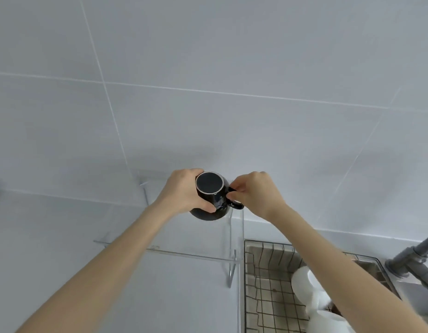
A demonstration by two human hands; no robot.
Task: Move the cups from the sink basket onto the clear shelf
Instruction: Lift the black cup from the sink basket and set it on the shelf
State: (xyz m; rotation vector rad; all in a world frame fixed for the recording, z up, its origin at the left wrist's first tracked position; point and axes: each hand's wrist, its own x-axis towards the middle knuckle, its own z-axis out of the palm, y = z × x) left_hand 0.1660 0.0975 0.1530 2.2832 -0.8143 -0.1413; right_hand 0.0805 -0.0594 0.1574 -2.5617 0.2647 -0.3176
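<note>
A black cup (211, 203) stands upside down, base up, on the top of the clear shelf (184, 253) against the wall. My left hand (181, 191) wraps the cup's left side. My right hand (256, 193) pinches its handle on the right. Below right, the wire sink basket (263, 280) holds two white cups (306, 284), partly hidden behind my right forearm.
A grey faucet pipe (414, 258) rises at the far right beside the sink. The white tiled wall (208, 92) fills the upper view, and a white counter (52, 236) spreads to the left of the shelf.
</note>
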